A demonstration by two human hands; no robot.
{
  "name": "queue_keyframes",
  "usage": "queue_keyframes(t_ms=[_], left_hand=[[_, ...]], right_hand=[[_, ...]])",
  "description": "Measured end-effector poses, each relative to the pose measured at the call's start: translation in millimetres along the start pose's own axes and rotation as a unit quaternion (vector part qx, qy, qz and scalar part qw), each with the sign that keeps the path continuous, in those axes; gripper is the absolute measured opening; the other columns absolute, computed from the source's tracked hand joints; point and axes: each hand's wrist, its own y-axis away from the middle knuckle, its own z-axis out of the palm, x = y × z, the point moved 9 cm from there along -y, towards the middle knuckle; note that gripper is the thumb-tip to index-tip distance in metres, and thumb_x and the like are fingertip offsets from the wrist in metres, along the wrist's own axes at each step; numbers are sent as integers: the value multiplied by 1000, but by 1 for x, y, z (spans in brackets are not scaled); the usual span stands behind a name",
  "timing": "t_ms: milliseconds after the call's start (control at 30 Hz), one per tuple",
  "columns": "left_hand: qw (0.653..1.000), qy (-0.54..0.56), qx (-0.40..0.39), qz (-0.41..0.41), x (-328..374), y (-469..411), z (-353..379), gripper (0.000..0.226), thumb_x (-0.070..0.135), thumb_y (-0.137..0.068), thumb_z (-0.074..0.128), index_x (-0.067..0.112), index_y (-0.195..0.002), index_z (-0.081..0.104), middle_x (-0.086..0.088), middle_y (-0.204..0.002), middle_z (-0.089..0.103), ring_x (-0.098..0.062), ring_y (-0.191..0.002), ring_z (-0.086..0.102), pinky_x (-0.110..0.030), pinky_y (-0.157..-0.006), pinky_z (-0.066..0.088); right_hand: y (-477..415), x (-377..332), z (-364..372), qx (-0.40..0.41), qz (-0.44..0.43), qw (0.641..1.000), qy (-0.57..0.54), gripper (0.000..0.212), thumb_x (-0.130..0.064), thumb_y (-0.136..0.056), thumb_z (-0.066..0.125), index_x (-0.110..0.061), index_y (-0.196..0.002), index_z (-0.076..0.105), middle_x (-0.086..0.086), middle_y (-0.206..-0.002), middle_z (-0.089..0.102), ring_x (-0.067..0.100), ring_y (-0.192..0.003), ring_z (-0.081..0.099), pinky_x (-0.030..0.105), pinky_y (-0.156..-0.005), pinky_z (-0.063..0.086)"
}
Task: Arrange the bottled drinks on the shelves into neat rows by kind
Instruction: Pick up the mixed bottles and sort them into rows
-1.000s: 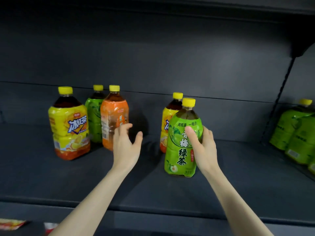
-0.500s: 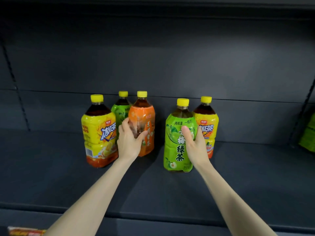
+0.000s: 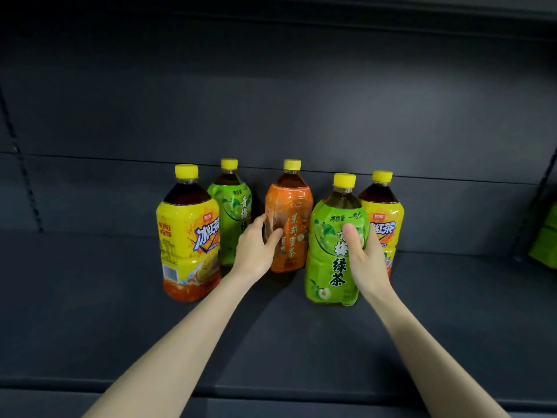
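Observation:
Several yellow-capped tea bottles stand on a dark shelf (image 3: 90, 312). My left hand (image 3: 256, 251) wraps the left side of the orange bottle (image 3: 291, 227) in the middle. My right hand (image 3: 363, 257) grips the front green bottle (image 3: 331, 254), which stands nearer the shelf's front than the others. A yellow iced-tea bottle (image 3: 188, 233) is at the far left, with a second green bottle (image 3: 233, 211) behind it. Another yellow bottle (image 3: 384, 218) stands behind my right hand, partly hidden.
More green bottles (image 3: 545, 236) show at the right edge, past an upright shelf post (image 3: 539, 194). The shelf's back wall (image 3: 271, 101) rises close behind the bottles. Bare shelf floor stretches to the left and in front.
My left hand has reached forward and closed on the orange bottle. My right hand has shifted the front green bottle left, from in front of the right yellow bottle to beside the orange one.

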Motion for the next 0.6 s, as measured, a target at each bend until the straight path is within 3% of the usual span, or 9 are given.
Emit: queue_keyframes(t_ms=[100, 167, 267, 333, 400, 500, 600], left_hand=[[990, -39, 118, 68, 20, 29, -48, 37, 21, -90, 61, 12, -126, 54, -7, -120, 58, -18, -103, 58, -28, -86, 47], [966, -57, 215, 129, 31, 57, -85, 32, 18, -86, 64, 12, -117, 56, -7, -113, 55, -18, -102, 52, -31, -87, 44], [932, -127, 324, 99, 15, 75, -118, 68, 25, -72, 78, 8, -128, 43, -16, -131, 41, -27, -118, 37, -37, -93, 29], [938, -122, 322, 24, -8, 65, -125, 99, 29, -63, 85, 9, -141, 28, -18, -146, 27, -33, -131, 29, -48, -101, 26], [955, -89, 283, -13, -24, 51, -125, 113, 30, -63, 85, 13, -148, 13, -17, -151, 18, -35, -138, 23, -54, -106, 24], [976, -25, 216, -1, -38, 33, -123, 116, 26, -68, 83, 18, -150, 3, -13, -150, 21, -31, -137, 26, -53, -107, 26], [979, -26, 201, -12, -49, 20, -129, 113, 28, -70, 82, 20, -150, 3, -10, -150, 24, -29, -136, 29, -53, -106, 23]], right_hand=[[0, -1, 5, -1, -1, 1000, -18, 48, -50, -91, 53, -17, -125, 50, -12, -111, 63, 3, -106, 58, 29, -91, 46], [0, -3, 12, -3, -1, 1000, -26, 40, -41, -93, 52, -15, -123, 51, -15, -107, 62, -2, -102, 58, 22, -82, 45], [1, -4, 33, -17, 10, 999, -37, 36, -41, -93, 52, -17, -120, 50, -17, -101, 61, -5, -94, 58, 9, -71, 44], [2, -5, 50, -27, 18, 999, -42, 34, -43, -92, 54, -21, -118, 49, -18, -97, 61, -2, -92, 60, 14, -73, 47], [5, -7, 64, -36, 22, 998, -42, 31, -43, -92, 55, -25, -116, 48, -19, -96, 60, 1, -91, 61, 16, -75, 48], [9, -10, 75, -36, 25, 998, -56, 30, -41, -92, 55, -23, -116, 49, -19, -95, 61, -5, -86, 60, 2, -63, 44], [12, -10, 74, -20, 25, 998, -61, 35, -41, -92, 55, -20, -119, 52, -17, -98, 63, -6, -89, 60, 9, -70, 46]])
